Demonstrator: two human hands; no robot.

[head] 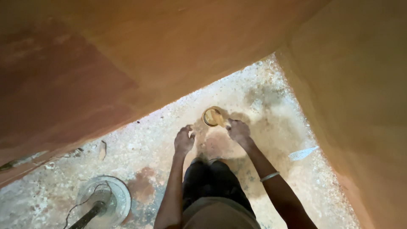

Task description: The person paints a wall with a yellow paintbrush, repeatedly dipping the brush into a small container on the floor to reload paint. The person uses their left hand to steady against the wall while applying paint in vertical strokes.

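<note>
A small round tin (211, 116) with yellowish-brown liquid inside sits on the speckled floor (263, 127). My right hand (238, 131) is just to the right of it, fingers bunched around something pale that dips at the tin's rim; a silver bangle (269, 176) rings that forearm. My left hand (184, 140) hovers lower left of the tin, fingers curled down and apart, holding nothing I can see. My dark-trousered legs (212, 182) are below, between both arms.
Large orange-brown wooden panels (127, 55) lean over the floor at upper left, and another (360, 106) closes the right side. A round metal stand base with a dark pole and cable (104, 201) sits at lower left. A pale scrap (302, 153) lies at right.
</note>
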